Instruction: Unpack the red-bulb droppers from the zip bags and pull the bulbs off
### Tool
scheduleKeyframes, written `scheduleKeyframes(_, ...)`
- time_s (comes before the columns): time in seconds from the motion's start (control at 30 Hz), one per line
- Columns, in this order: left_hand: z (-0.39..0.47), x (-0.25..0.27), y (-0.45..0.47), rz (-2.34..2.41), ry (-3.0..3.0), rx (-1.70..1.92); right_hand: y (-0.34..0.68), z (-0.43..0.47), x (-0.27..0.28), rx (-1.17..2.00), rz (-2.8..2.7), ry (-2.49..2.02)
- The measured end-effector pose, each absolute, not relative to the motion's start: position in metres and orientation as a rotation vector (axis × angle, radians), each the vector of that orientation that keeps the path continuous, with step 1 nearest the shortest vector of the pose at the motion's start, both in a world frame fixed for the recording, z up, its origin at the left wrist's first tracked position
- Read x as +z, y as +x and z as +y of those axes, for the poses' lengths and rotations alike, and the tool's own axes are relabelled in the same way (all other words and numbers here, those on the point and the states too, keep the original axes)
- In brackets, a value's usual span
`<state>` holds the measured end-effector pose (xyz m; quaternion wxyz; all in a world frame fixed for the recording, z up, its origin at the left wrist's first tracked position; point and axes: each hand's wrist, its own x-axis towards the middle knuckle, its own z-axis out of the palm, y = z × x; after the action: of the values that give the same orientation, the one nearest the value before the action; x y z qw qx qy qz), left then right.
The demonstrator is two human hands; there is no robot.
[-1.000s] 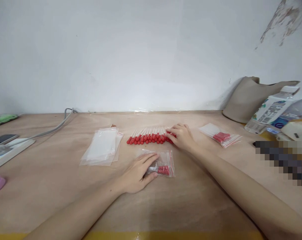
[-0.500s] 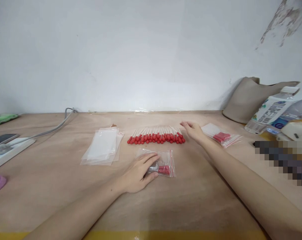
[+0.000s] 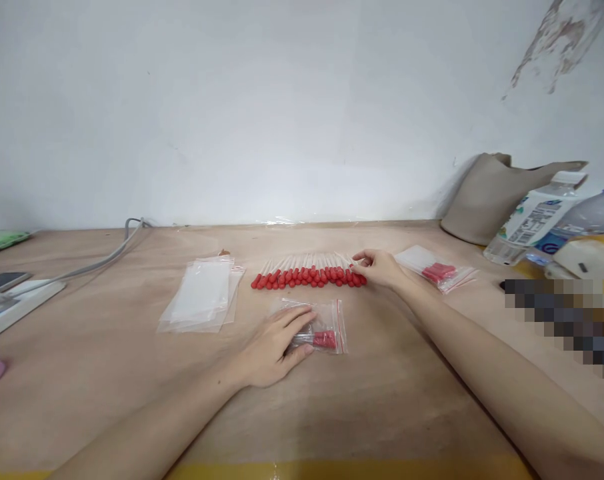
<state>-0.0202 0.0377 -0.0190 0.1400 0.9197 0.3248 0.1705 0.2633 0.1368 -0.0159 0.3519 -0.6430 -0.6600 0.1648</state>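
Left hand (image 3: 277,347) on a filled bag (image 3: 341,320), right hand (image 3: 379,268) at the end of the dropper row (image 3: 307,275)

The dropper row lies on the counter (image 3: 362,413): slim, clear stems pointing toward the wall (image 3: 282,113), red bulbs toward the person, packed side by side and partly overlapping.

On the near side of the dropper row, the filled bag lies flat, its red-lined zip edge facing right. Red bulbs and clear stems show inside it. The left hand rests palm down over its left part, the grip loosely spread, thumb apart from the fingers.

The right hand is at the right end of the dropper row, fingers bent, thumb and forefinger close to the last bulbs. Whether that grip pinches a dropper, I cannot tell.

Left of the dropper row is a fanned pile of flat zip bags (image 3: 202,293). Right of it, just beyond the right hand, lies another bag with red bulbs (image 3: 439,272). Farther right stand a grey-brown container (image 3: 475,200) and a tilted, labelled bottle (image 3: 537,220). Well to the left of the dropper row are a white power strip (image 3: 27,303), its grey cord (image 3: 112,257) and a phone (image 3: 5,282).
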Motion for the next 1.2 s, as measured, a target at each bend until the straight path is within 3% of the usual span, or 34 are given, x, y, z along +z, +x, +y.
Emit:
scheduleKeyframes(0.63, 0.038, -0.021, -0.021, 0.946, 2.660, 0.499, 0.256, 0.123, -0.007, 0.241, -1.553, -1.824)
scheduleKeyframes(0.83, 0.038, -0.021, -0.021, 0.941, 2.665, 0.505, 0.255, 0.116, 0.000, 0.139, -1.420, -1.624)
scheduleKeyframes(1.2, 0.038, -0.021, -0.020, 0.940, 2.643, 0.512, 0.218, 0.032, -0.015, 0.576, -2.235, -0.966)
